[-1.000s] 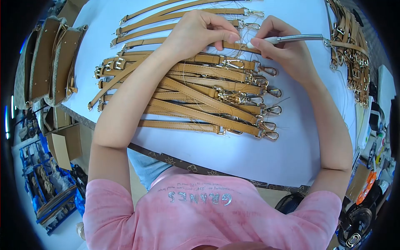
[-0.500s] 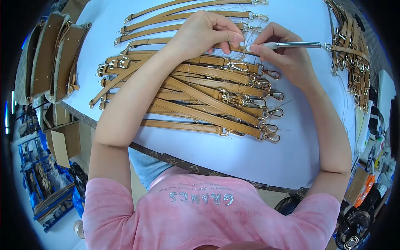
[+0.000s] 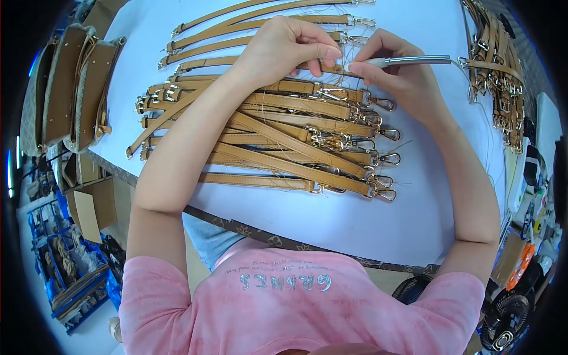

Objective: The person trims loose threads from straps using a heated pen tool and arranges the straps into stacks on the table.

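Between my two hands lies the end of a tan leather strap with loose threads around it. My left hand is closed in a pinch at the strap; what its fingertips hold is too small to name. A pen-like tool with a white tip part and a metallic shaft is gripped in my right hand, its tip close to the strap. Below the hands, several tan straps with gold clasps lie in a crossed pile.
More straps lie along the far side of the white table. A bunch of straps hangs at the right edge. Brown bags stand at the left. Blue trays sit low at the left, and a fan low at the right.
The view has shifted slightly. The tool in my right hand has moved a little left and tilted, and both hands stay close to the strap.
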Motion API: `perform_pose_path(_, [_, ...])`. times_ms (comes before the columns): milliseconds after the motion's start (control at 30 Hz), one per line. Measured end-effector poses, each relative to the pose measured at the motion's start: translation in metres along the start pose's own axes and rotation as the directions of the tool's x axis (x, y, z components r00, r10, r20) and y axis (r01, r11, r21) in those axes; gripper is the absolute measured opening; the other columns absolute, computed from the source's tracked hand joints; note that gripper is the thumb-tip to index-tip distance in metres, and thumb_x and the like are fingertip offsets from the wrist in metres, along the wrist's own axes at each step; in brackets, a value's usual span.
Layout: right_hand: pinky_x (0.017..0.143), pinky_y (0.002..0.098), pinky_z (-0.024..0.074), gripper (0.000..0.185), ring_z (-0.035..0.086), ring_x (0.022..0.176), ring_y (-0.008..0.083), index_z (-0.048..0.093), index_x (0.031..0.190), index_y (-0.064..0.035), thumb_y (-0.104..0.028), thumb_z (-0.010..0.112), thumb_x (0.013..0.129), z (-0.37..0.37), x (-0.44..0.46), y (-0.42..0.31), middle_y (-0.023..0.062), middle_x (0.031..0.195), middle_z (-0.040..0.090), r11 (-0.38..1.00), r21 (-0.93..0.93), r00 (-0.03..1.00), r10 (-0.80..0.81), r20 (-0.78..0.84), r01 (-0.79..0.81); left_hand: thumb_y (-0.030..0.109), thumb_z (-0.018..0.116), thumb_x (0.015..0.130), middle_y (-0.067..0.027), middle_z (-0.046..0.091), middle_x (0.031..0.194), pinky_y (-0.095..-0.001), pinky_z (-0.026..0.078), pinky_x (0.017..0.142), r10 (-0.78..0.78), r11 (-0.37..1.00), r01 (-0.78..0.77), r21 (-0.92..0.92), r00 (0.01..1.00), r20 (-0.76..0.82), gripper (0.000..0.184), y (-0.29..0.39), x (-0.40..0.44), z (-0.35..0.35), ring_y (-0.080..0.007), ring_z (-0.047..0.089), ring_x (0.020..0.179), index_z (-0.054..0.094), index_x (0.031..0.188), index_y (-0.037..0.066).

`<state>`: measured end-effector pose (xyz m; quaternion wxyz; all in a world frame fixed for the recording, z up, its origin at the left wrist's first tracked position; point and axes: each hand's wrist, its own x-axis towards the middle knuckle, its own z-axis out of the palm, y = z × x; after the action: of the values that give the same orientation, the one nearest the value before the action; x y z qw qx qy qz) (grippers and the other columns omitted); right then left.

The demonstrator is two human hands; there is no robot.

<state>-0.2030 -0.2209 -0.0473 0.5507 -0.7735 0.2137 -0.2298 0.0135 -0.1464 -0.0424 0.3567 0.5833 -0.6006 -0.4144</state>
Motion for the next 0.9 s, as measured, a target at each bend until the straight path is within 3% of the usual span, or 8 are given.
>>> perform_pose_path(233, [0.06, 0.0191, 0.0391, 0.014, 0.05, 0.067, 0.0031, 0.059, 0.084, -0.0043, -0.011, 0.071, 0.087, 0.002, 0.001, 0.0, -0.0016, 0.074, 0.058, 1.0, 0.008, 1.0, 0.008, -0.006, -0.008, 0.019, 0.069, 0.088, -0.0012, 0.071, 0.077, -0.0171, 0.041, 0.046, 0.008, 1.0, -0.008, 0.015, 1.0, -0.008, 0.014, 0.0, 0.0, -0.002, -0.0044, 0.064, 0.061, 0.074, 0.094, 0.008])
perform_pose_path(367, [0.059, 0.0189, 0.0377, 0.014, 0.052, 0.068, 0.0028, 0.059, 0.086, -0.0047, -0.012, 0.071, 0.087, -0.002, 0.0, 0.003, -0.0019, 0.073, 0.058, 0.998, 0.06, 1.0, -0.021, -0.003, 0.021, 0.021, 0.071, 0.085, -0.001, 0.069, 0.079, -0.0201, 0.044, 0.049, -0.002, 0.998, 0.003, -0.065, 1.0, 0.014, 0.019, 0.001, -0.001, -0.008, -0.0079, 0.065, 0.065, 0.072, 0.099, 0.007])
perform_pose_path(400, [0.062, 0.0195, 0.041, 0.013, 0.053, 0.07, 0.0033, 0.059, 0.088, -0.0039, -0.012, 0.07, 0.088, -0.005, -0.001, 0.0, -0.0009, 0.075, 0.058, 0.995, 0.098, 1.0, -0.001, -0.018, 0.003, 0.021, 0.072, 0.085, -0.0014, 0.068, 0.08, -0.0224, 0.046, 0.051, 0.116, 0.983, -0.115, 0.14, 0.993, 0.007, 0.021, 0.003, -0.003, -0.012, -0.0105, 0.066, 0.067, 0.071, 0.1, 0.007])
perform_pose_path(467, [0.068, 0.0207, 0.0475, 0.012, 0.056, 0.073, 0.0044, 0.059, 0.091, -0.0024, -0.011, 0.067, 0.089, -0.01, 0.0, -0.005, 0.001, 0.08, 0.06, 0.984, 0.178, 0.998, 0.031, -0.05, -0.022, 0.022, 0.073, 0.083, -0.0022, 0.066, 0.081, -0.0271, 0.049, 0.056, 0.343, 0.787, -0.326, 0.525, 0.937, 0.067, 0.024, 0.009, -0.004, -0.019, -0.0157, 0.066, 0.07, 0.07, 0.102, 0.007])
perform_pose_path(633, [0.086, 0.0301, 0.0549, 0.012, 0.06, 0.079, 0.0079, 0.059, 0.099, 0.0011, -0.009, 0.061, 0.093, -0.013, 0.003, -0.006, 0.0059, 0.092, 0.062, 0.947, 0.231, 0.955, -0.164, -0.246, 0.222, 0.022, 0.074, 0.08, -0.0052, 0.063, 0.082, -0.0335, 0.05, 0.064, 0.139, 0.803, -0.217, 0.555, 0.974, 0.18, 0.027, 0.02, -0.013, -0.016, -0.0228, 0.064, 0.073, 0.067, 0.102, 0.007])
perform_pose_path(733, [0.099, 0.0419, 0.0522, 0.013, 0.062, 0.084, 0.0111, 0.058, 0.104, 0.0038, -0.005, 0.055, 0.095, -0.019, 0.001, -0.018, 0.0093, 0.101, 0.062, 0.908, 0.31, 0.94, -0.196, -0.278, 0.281, 0.024, 0.074, 0.081, -0.0079, 0.065, 0.082, -0.0364, 0.05, 0.065, 0.422, 0.454, -0.307, 0.836, 0.901, 0.102, 0.024, 0.017, -0.018, -0.01, -0.025, 0.063, 0.071, 0.068, 0.097, 0.008])
perform_pose_path(900, [0.097, 0.0421, 0.0527, 0.013, 0.062, 0.088, 0.0116, 0.057, 0.106, 0.0041, -0.003, 0.053, 0.095, -0.014, -0.003, -0.032, 0.0094, 0.102, 0.061, 0.9, 0.285, 0.911, -0.224, -0.346, 0.329, 0.027, 0.074, 0.082, -0.0091, 0.068, 0.08, -0.0358, 0.05, 0.065, 0.37, 0.627, -0.277, 0.728, 0.928, 0.035, 0.024, 0.019, -0.016, -0.013, -0.0246, 0.063, 0.07, 0.071, 0.1, 0.012])
